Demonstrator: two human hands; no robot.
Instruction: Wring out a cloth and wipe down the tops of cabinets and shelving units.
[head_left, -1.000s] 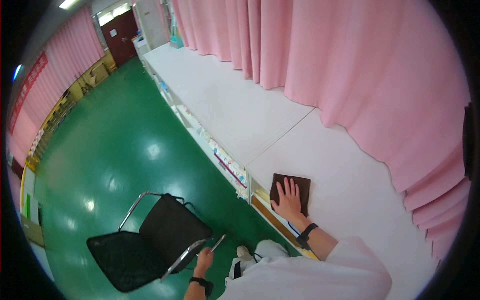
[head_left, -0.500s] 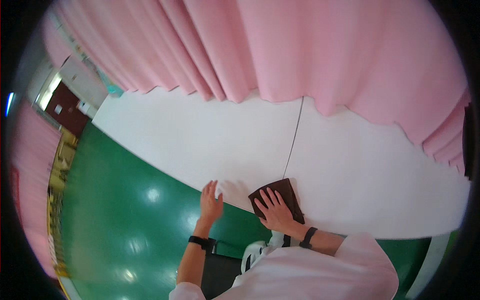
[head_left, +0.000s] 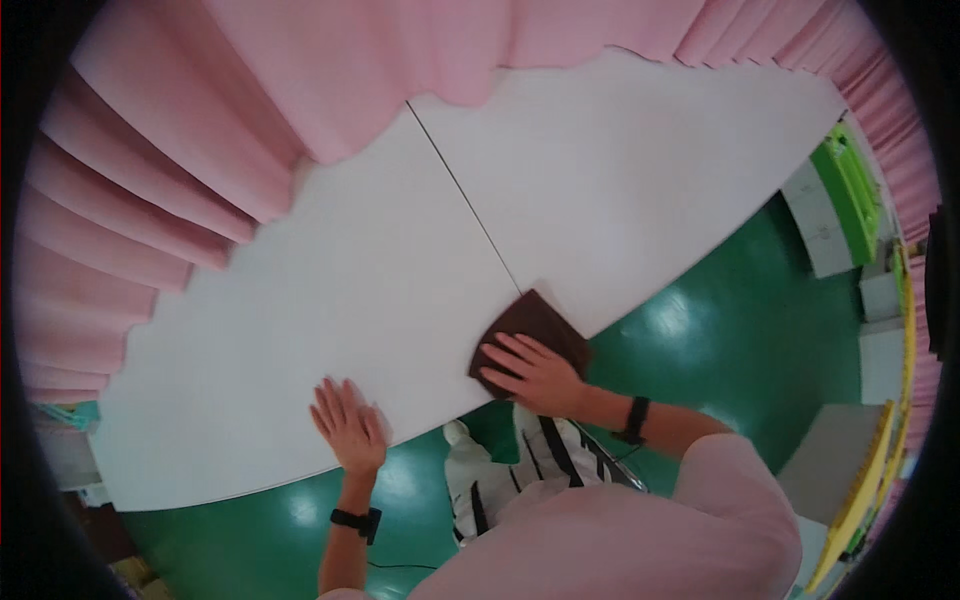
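A dark brown folded cloth [head_left: 545, 318] lies at the near edge of the white table [head_left: 330, 300], over the near end of the seam between two tabletop panels. My right hand [head_left: 535, 372] rests on the cloth, palm down, its fingers stretched out and a little apart. Part of the cloth is hidden under that hand. To the left, my left hand [head_left: 350, 430] is spread flat at the table's near edge, palm down, with nothing in it. Whether its palm touches the surface is hard to tell. Both wrists wear dark bands.
Pink curtains [head_left: 400, 50] hang along the table's far side. Green floor [head_left: 700, 300] shows beyond the near edge. At the right stand white cabinets with a green top [head_left: 850, 195] and a yellow-edged panel [head_left: 855, 500]. A teal item [head_left: 75, 413] is at the far left.
My view has swung to the right, showing more of the table's right end. My left hand has come from beside the table edge onto its near border. My right hand stays on the cloth.
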